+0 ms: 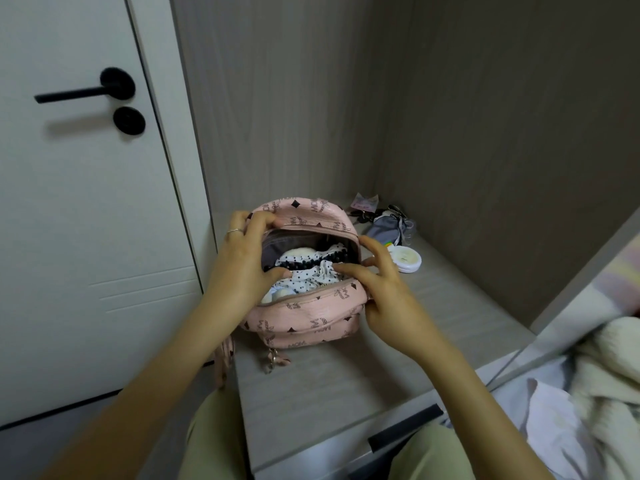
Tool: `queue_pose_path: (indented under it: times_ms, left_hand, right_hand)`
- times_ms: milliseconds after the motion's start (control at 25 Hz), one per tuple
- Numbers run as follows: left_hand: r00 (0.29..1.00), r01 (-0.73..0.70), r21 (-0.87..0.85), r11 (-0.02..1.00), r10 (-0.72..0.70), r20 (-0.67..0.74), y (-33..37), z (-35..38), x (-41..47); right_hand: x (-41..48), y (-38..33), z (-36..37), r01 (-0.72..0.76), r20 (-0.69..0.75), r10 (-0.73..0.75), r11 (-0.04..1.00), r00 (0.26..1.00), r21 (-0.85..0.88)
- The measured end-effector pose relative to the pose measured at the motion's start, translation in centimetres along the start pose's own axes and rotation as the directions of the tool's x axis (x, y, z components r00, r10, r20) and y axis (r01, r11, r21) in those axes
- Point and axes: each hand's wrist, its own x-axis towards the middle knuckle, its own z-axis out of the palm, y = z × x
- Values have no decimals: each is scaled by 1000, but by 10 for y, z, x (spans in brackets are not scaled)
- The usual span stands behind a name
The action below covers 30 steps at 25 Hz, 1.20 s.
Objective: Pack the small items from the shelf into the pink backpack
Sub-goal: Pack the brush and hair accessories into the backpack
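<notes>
— The pink backpack (pixel 304 317) stands upright on the grey shelf (pixel 346 368) with its top unzipped and gaping.

— The left hand (pixel 242 268) is curled over the backpack's upper flap and grips it, with the thumb down among the contents.

— And the right hand (pixel 388 289)?

— It clasps nothing. Its fingers are stretched out at the backpack's right rim, and the index tip presses the polka-dot cloth (pixel 311 278) inside.

— A black beaded piece (pixel 308 263) lies across that cloth, just behind it in the opening.

— Right of the backpack, just beside it, sits a round white compact (pixel 408 259). Behind that are a grey pouch (pixel 384 228) and a pinkish paper (pixel 363 202) in the corner.

— To the backpack's left is a white door (pixel 86 202) with a black handle (pixel 79 91).
</notes>
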Motion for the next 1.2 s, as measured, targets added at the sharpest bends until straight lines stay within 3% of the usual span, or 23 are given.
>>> queue_pose_path:
  times_ms: [80,160,240,360,480,600,720,800,920,1200]
  left_hand:
    - [1000,-9,-48,999,9,12,0,-3,-1]
    - [1000,-23,-39,999,23,-2,1,-2,-3]
    - [999,-24,-22,999,23,-24,1,0,-3]
    - [999,-4,1,1000,4,-37,3,4,4]
    - [999,18,14,1000,-17,-35,1,9,13]
    - [999,2,-3,1000,-2,-47,-4,12,14]
    - [999,-2,-5,1000,2,-45,-7,14,11]
    - [999,3,-15,1000,-4,-39,-8,14,11]
    - [1000,16,-20,1000,-16,-26,-9,12,14]
    - [999,30,-11,999,-31,-18,-10,13,13]
  right_hand:
    - [0,4,-5,-19,-25,26,969,999,246]
    - [5,14,-11,-82,-48,129,835,991,544]
    - [21,35,-12,-163,-87,292,729,953,665]
    - [72,79,-10,-324,-81,399,833,914,449]
    - [144,134,-2,-398,39,398,917,917,6]
    - [202,169,20,-295,233,390,887,891,-355]
    - [224,193,54,-107,422,441,781,792,-615]
    - [225,203,72,-94,376,448,734,811,-672]
    - [222,200,79,-229,181,442,723,879,-652]
    - [196,196,68,-83,111,260,635,959,-768]
